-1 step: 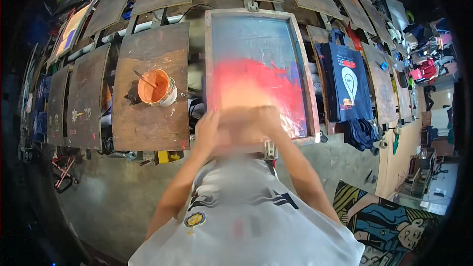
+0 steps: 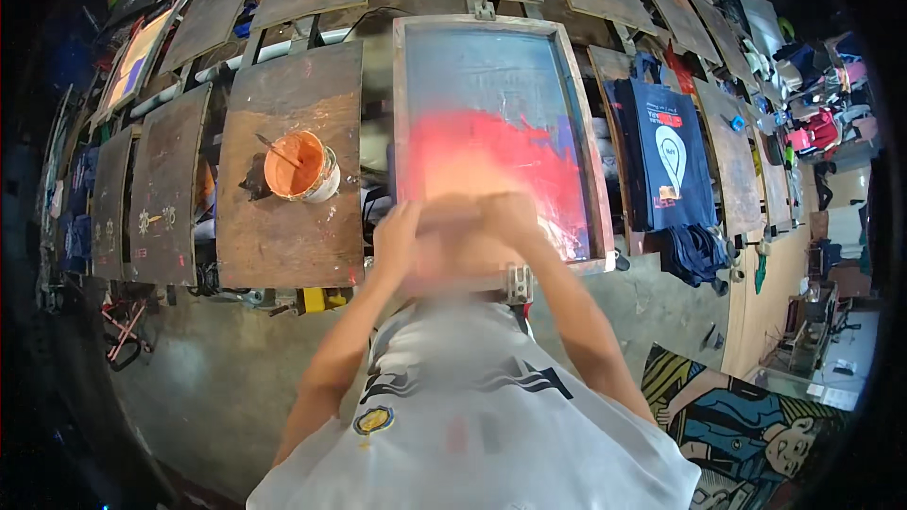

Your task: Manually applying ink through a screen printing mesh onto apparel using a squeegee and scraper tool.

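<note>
Because both hands are smeared by blur at the near end of the screen frame (image 2: 491, 26), little can be said about their grip. The left hand (image 2: 397, 238) and the right hand (image 2: 511, 217) are side by side with a pale blurred patch between them. It may be a tool held across the frame, but I cannot tell what it is, or how far the fingers are closed around it. The blur itself suggests, in my judgement, that the hands are in a quick stroke over the mesh.

Just beyond the hands, the red ink (image 2: 491, 156) is spread wide over the lower half of the mesh and reaches up to the fingers. The far half of the mesh is grey and has no ink.

To the left of the left hand, on a brown wooden board (image 2: 283, 246), an orange paint cup (image 2: 300, 168) stands with a stick in it, apart from the frame. To the right of the right hand, dark blue bags (image 2: 666, 151) hang over another board, well apart from both hands.
</note>
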The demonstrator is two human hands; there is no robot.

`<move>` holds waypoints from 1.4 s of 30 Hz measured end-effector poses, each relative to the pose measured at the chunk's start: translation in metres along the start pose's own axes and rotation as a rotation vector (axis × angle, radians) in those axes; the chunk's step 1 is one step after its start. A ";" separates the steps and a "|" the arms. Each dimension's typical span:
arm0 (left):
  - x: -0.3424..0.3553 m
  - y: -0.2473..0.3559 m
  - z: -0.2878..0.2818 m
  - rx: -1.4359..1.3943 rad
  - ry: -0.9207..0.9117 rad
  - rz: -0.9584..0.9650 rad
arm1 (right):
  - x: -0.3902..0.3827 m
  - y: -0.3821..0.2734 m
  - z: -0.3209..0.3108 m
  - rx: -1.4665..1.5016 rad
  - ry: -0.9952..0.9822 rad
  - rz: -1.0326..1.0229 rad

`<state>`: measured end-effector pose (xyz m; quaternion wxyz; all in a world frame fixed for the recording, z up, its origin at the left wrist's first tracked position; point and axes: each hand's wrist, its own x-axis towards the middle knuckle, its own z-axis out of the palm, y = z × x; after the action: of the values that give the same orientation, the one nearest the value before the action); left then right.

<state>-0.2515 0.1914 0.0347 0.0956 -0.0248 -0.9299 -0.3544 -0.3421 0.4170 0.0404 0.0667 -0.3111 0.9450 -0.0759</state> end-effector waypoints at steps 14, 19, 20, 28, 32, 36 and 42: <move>-0.071 0.003 0.020 0.037 0.014 0.026 | -0.073 -0.032 0.021 -0.006 0.390 -0.055; -0.002 -0.010 0.004 -0.040 0.007 0.103 | -0.014 -0.010 -0.004 -0.036 0.035 0.040; 0.010 -0.008 0.000 -0.017 0.014 0.100 | -0.006 -0.009 -0.007 0.013 0.139 0.008; -0.044 0.001 0.003 -0.001 -0.065 0.063 | -0.064 -0.036 0.026 -0.025 0.343 0.065; -0.071 0.006 0.016 0.092 -0.056 0.020 | -0.075 -0.030 0.022 0.014 0.197 0.010; -0.025 0.006 0.009 0.008 0.052 0.025 | -0.027 -0.011 0.010 -0.074 0.165 -0.014; -0.016 -0.016 0.016 0.032 0.040 0.072 | -0.027 -0.016 0.016 -0.036 0.320 -0.008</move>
<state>-0.2400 0.1902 0.0091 0.1273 -0.0494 -0.9319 -0.3360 -0.3081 0.4189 0.0295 -0.0904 -0.2999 0.9436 -0.1076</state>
